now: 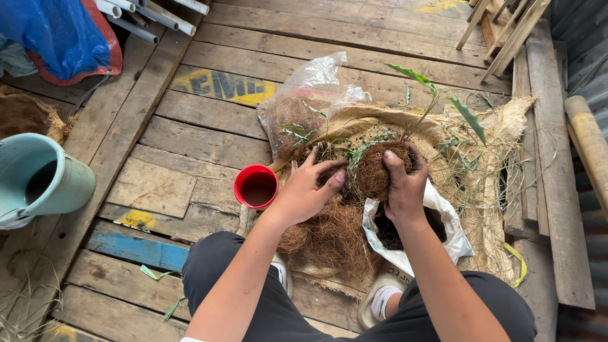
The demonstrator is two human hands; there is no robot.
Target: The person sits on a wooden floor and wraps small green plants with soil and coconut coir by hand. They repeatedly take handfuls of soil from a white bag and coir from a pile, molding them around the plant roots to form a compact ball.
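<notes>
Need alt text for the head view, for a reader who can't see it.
Both hands, left hand and right hand, press a coconut-fibre ball around a small plant's roots, above a white bag of soil. A red cup stands on the plank floor nearby.

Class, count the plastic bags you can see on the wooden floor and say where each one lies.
2. A clear plastic bag lies behind the left hand; a white bag of dark soil sits under the right hand. Others may be hidden beneath the fibre.
</notes>
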